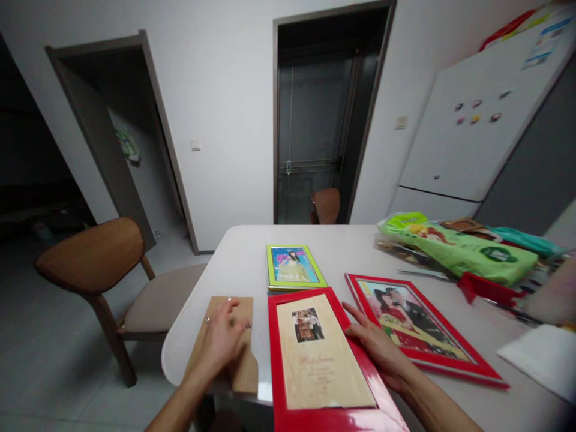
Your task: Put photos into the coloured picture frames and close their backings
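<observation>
My left hand (225, 336) is over a brown backing board (245, 366) with small metal clips, at the table's near left. Its fingers are spread and bent a little; whether they press on the board I cannot tell. My right hand (375, 351) grips the right edge of a red picture frame (278, 360). This frame holds a cream sheet with a small group photo near its top, and it reaches past the table's near edge. Beside my right hand lies a second red picture frame (450, 354) with a picture of a couple.
A lime-green picture frame (270, 270) lies farther back on the white table (234, 264). Green packages (472, 246) and a red-handled tool (488, 291) crowd the right side, near a white tissue (540, 357). A wooden chair (99, 252) stands at left.
</observation>
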